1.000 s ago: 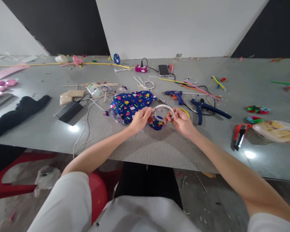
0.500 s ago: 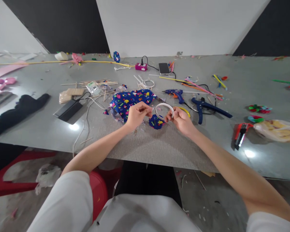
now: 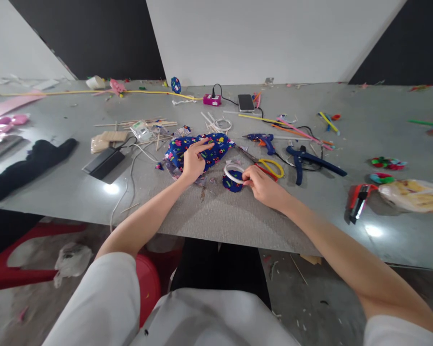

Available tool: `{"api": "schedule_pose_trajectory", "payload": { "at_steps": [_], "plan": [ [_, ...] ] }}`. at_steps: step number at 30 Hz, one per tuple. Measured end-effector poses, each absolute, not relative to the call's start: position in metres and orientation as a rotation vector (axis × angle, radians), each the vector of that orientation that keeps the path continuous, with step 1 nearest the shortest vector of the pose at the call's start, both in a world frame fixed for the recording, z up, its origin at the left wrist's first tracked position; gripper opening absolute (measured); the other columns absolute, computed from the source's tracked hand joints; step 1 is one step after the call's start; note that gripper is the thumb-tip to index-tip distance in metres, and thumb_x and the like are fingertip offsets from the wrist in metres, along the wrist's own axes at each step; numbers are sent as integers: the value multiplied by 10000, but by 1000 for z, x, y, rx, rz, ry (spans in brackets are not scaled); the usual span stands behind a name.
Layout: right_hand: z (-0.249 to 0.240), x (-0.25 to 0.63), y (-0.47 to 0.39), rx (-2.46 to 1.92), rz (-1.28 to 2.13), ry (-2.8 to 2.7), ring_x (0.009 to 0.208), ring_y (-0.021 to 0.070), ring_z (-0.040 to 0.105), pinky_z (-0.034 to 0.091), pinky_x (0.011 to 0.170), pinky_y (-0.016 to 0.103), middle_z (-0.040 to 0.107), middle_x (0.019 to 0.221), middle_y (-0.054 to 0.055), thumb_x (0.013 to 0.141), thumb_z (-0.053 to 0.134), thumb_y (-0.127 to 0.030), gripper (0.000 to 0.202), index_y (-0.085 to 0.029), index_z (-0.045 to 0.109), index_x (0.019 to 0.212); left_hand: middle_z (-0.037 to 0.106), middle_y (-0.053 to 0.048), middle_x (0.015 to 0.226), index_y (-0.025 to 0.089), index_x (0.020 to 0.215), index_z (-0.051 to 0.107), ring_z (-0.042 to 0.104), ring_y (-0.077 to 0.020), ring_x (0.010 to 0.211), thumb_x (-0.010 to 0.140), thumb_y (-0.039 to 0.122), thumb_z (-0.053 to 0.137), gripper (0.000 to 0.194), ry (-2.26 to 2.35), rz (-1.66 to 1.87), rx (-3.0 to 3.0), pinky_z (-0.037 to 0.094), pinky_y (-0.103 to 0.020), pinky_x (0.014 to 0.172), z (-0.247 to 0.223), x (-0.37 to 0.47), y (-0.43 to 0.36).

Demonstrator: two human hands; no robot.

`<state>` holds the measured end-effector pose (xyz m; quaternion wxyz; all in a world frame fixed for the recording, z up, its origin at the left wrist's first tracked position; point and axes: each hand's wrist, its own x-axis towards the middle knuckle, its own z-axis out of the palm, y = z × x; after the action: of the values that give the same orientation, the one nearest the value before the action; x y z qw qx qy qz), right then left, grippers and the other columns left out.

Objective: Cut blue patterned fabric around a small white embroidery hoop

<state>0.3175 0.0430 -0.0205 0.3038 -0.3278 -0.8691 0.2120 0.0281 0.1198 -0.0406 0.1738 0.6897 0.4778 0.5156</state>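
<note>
My right hand (image 3: 263,185) pinches the right side of a white ring (image 3: 226,174). The ring is held over a small round piece of blue patterned fabric (image 3: 232,184) lying on the table. My left hand (image 3: 196,158) is over a larger blue patterned cloth (image 3: 219,142), its fingers stretched out and apart, holding nothing. Whether its fingertips touch the cloth I cannot tell. Scissors with yellow and red handles (image 3: 274,166) lie beyond my right hand, partly covered by it. A second white ring (image 3: 222,125) rests behind the cloth.
A blue glue gun (image 3: 263,138) and a dark blue plier-like tool (image 3: 303,158) lie to the right. Farther right is a red-and-black box cutter (image 3: 359,203). On the left are a black box with a cable (image 3: 104,163) and wooden sticks (image 3: 137,124). A phone (image 3: 246,102) lies at the back.
My left hand has moved left, away from the ring, and its fingers have spread over the cloth. My right hand has lowered the ring and tilted it toward the round fabric piece.
</note>
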Motion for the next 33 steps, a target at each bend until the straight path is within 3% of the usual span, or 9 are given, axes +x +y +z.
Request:
{"api": "schedule_pose_trajectory", "payload": {
  "at_steps": [4, 10, 17, 24, 33],
  "plan": [
    [-18, 313, 42, -845, 410, -2423, 973, 283, 568, 489, 875, 441, 597, 1012, 114, 1103, 396, -246, 156, -241, 506, 992, 799, -25, 1185, 261, 967, 847, 679, -241, 1207, 688, -88, 451, 597, 1285, 1441, 2100, 537, -492, 1113, -35, 36, 109],
    [-21, 310, 43, -866, 340, -2566, 1019, 319, 551, 488, 921, 496, 601, 1065, 147, 1111, 368, -279, 252, -222, 596, 1021, 808, -44, 1049, 258, 898, 824, 673, -240, 1102, 798, -38, 475, 469, 1109, 1426, 2196, 534, -489, 1063, -31, 46, 99],
    [-24, 309, 43, -844, 263, -2674, 1011, 320, 541, 486, 922, 487, 607, 1060, 153, 1121, 358, -296, 304, -197, 624, 1013, 805, -64, 1090, 246, 993, 810, 680, -231, 1117, 852, -29, 483, 450, 898, 1213, 2285, 517, -484, 1090, -33, 50, 98],
    [-27, 310, 44, -836, 241, -2719, 1006, 304, 545, 493, 900, 454, 605, 1057, 141, 1119, 370, -269, 283, -194, 617, 1002, 789, -95, 1106, 207, 1167, 767, 682, -211, 1151, 927, 33, 512, 391, 939, 1063, 2279, 563, -398, 1030, -34, 55, 94],
    [-23, 309, 42, -843, 293, -2717, 975, 306, 562, 490, 875, 466, 618, 1036, 149, 1108, 393, -257, 283, -185, 638, 986, 798, -77, 1096, 215, 1184, 748, 694, -212, 1137, 947, 58, 547, 348, 887, 967, 2278, 572, -401, 1009, -40, 55, 96]
  ]
}}
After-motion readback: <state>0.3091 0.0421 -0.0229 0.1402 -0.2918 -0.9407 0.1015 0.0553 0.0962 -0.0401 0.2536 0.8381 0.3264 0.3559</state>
